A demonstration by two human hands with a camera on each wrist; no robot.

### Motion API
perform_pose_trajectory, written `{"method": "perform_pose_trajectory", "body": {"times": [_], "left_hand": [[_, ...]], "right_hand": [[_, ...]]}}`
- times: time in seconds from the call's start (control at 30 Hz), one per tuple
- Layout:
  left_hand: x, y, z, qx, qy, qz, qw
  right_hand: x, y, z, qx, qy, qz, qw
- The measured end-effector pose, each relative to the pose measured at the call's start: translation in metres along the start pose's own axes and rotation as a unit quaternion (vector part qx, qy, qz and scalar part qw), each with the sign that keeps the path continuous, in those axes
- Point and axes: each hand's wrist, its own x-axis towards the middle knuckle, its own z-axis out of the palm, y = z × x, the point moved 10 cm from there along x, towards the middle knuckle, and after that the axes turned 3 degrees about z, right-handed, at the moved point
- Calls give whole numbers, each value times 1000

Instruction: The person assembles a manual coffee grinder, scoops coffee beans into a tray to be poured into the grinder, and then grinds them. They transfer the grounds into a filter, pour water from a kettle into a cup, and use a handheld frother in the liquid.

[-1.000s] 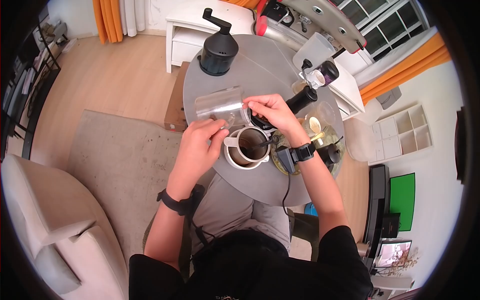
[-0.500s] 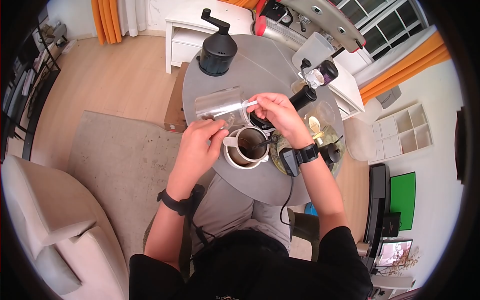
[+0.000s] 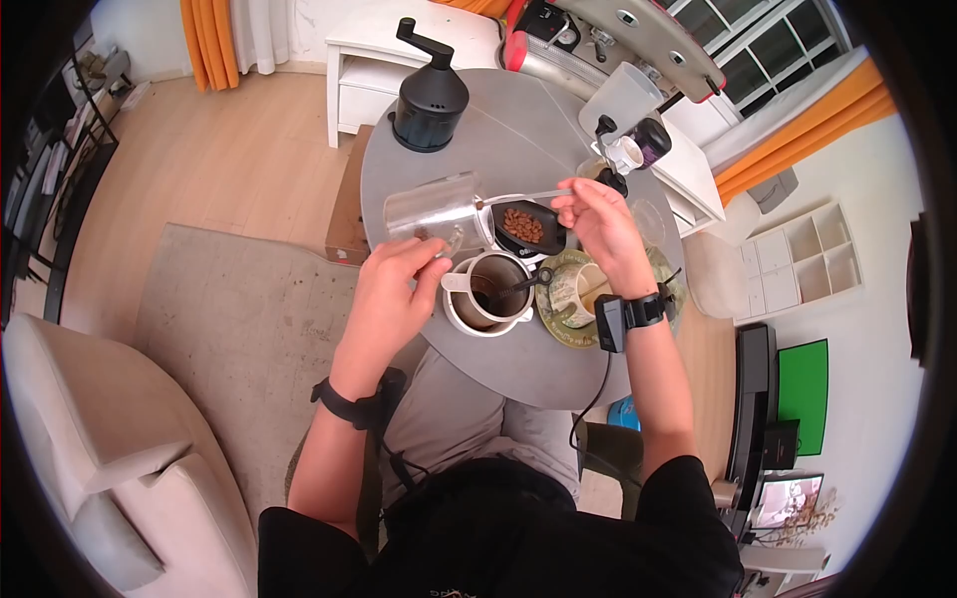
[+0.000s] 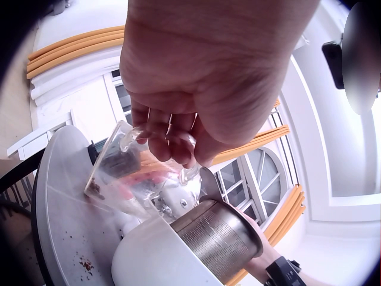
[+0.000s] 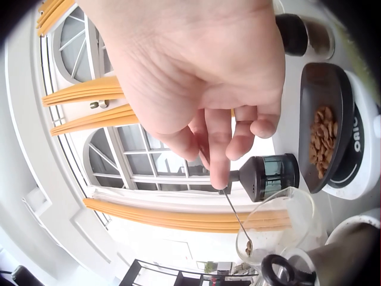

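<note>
My left hand grips the handle of a clear glass mug, which lies tipped on its side in the air with its mouth toward the right. A few coffee beans lie inside it, seen in the left wrist view. My right hand pinches a thin metal spoon by its far end; its tip sits at the mug's mouth with beans on it. Below that hand, a black tray of brown coffee beans rests on a white scale.
Close under the mug stands a white cup with a metal mesh filter in it. A patterned plate bears a cup. Farther back are a black hand grinder and an espresso machine. Brown crumbs dot the grey table.
My right hand has moved right, drawing the spoon partly out of the glass mug and uncovering the tray of beans. The left hand and mug have hardly moved.
</note>
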Motion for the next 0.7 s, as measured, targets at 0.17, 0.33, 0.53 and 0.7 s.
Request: {"method": "perform_pose_trajectory", "body": {"times": [0.17, 0.33, 0.53, 0.7], "left_hand": [[0, 0, 0, 0, 0, -1, 1000], [0, 0, 1, 2, -3, -6, 1000], [0, 0, 1, 11, -7, -8, 1000], [0, 0, 1, 8, 2, 5, 1000]], "right_hand": [[-20, -11, -33, 12, 43, -10, 999], [-34, -17, -65, -94, 107, -22, 990], [-32, -25, -56, -86, 93, -46, 991], [-13, -14, -16, -70, 35, -46, 996]]}}
